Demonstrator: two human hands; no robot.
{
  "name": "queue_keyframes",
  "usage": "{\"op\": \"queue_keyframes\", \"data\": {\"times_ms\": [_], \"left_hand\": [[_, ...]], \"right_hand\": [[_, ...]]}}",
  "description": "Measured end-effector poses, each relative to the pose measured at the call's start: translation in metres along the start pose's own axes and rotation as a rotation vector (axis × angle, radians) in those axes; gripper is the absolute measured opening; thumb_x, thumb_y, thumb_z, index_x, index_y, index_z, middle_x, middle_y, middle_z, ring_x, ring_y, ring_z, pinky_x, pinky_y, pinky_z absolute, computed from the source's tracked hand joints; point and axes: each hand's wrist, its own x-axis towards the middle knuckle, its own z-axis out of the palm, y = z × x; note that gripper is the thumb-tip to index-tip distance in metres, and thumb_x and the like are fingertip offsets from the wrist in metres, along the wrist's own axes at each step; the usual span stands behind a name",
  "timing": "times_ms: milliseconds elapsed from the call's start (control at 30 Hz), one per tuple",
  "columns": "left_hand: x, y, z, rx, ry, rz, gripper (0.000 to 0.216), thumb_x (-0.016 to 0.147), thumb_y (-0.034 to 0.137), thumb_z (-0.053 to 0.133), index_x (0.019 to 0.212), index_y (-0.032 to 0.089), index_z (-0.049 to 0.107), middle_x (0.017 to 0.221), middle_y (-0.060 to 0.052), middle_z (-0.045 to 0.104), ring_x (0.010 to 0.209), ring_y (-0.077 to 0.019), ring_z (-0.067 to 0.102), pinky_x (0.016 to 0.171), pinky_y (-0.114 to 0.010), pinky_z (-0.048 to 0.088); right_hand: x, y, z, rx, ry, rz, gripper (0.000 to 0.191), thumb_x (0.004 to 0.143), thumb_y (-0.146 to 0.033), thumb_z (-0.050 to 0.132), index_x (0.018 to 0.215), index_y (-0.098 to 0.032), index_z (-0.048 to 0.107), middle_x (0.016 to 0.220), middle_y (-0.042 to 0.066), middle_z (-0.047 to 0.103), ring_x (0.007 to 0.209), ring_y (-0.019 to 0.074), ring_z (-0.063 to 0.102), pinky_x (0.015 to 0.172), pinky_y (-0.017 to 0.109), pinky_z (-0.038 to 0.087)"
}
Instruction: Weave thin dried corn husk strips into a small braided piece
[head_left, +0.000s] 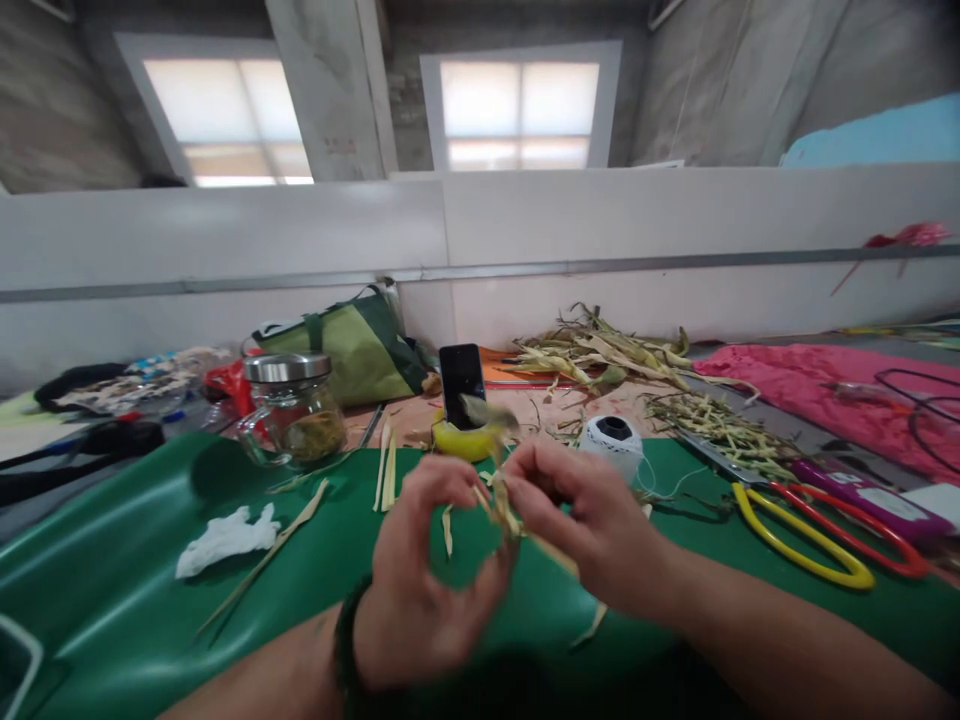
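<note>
Just above the green mat (pixel 315 610), both hands meet on a small bundle of pale dried husk strips (pixel 501 505), blurred by motion. My left hand (pixel 431 575), with a dark bracelet at its wrist, curls thumb and fingers round the lower part of the bundle. From the other side, my right hand (pixel 581 520) pinches the upper part between thumb and forefinger. One end of the husk sticks up toward the phone (pixel 460 375), which leans in a yellow holder (pixel 461 440). Behind my right hand stands a white thread spool (pixel 613 447).
Scissors with yellow and red handles (pixel 802 535) lie right, beside a purple object (pixel 870 500). Husks (pixel 600 350) and cut stalks (pixel 720 425) are piled behind. Leftward are a glass jar (pixel 300 415), a crumpled white tissue (pixel 229 540), loose husk strips (pixel 388 465) and a green bag (pixel 345 350).
</note>
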Motion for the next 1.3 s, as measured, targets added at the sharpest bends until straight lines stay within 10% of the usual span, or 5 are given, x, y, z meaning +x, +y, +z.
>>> {"op": "queue_keyframes", "data": {"times_ms": [200, 367, 600, 933, 1300], "left_hand": [[0.033, -0.030, -0.002, 0.078, -0.070, -0.278, 0.014, 0.080, 0.030, 0.064, 0.073, 0.018, 0.058, 0.094, -0.007, 0.064, 0.093, -0.0204, 0.058, 0.086, -0.032, 0.045], [0.037, -0.041, -0.004, -0.178, -0.184, -0.547, 0.036, 0.072, 0.049, 0.069, 0.067, 0.017, 0.056, 0.062, 0.002, 0.055, 0.058, -0.0111, 0.051, 0.058, -0.023, 0.044], [0.040, -0.040, -0.004, -0.394, -0.252, -0.865, 0.052, 0.067, 0.055, 0.072, 0.100, 0.015, 0.067, 0.065, 0.002, 0.062, 0.059, -0.0123, 0.060, 0.062, -0.026, 0.051], [0.043, -0.048, -0.011, -0.538, -0.265, -1.098, 0.051, 0.053, 0.038, 0.087, 0.096, 0.016, 0.072, 0.068, -0.001, 0.068, 0.059, -0.0094, 0.060, 0.061, -0.022, 0.050], [0.043, -0.055, -0.014, -0.626, -0.219, -1.004, 0.035, 0.053, 0.021, 0.087, 0.083, 0.014, 0.071, 0.072, 0.000, 0.070, 0.062, -0.0106, 0.065, 0.068, -0.024, 0.053]], "right_hand": [[0.030, 0.041, 0.017, 0.340, 0.085, 0.284, 0.031, 0.074, -0.045, 0.054, 0.060, -0.020, 0.043, 0.041, -0.010, 0.033, 0.037, 0.0041, 0.024, 0.037, 0.019, 0.017], [0.031, 0.049, 0.019, 0.384, 0.072, 0.318, 0.031, 0.071, -0.046, 0.057, 0.061, -0.019, 0.048, 0.038, -0.010, 0.034, 0.036, 0.0040, 0.023, 0.037, 0.019, 0.016], [0.032, 0.065, 0.023, 0.138, 0.090, 0.164, 0.027, 0.082, -0.041, 0.048, 0.065, -0.020, 0.045, 0.047, -0.006, 0.046, 0.042, 0.0078, 0.039, 0.044, 0.021, 0.031], [0.025, 0.077, 0.017, -0.553, 0.141, -0.356, 0.017, 0.094, -0.026, 0.040, 0.081, -0.020, 0.050, 0.067, 0.002, 0.059, 0.057, 0.0142, 0.053, 0.056, 0.026, 0.039], [0.033, 0.076, 0.010, -0.589, 0.188, -0.540, 0.013, 0.093, -0.017, 0.039, 0.083, -0.021, 0.047, 0.087, 0.009, 0.056, 0.083, 0.0199, 0.053, 0.074, 0.033, 0.047]]}}
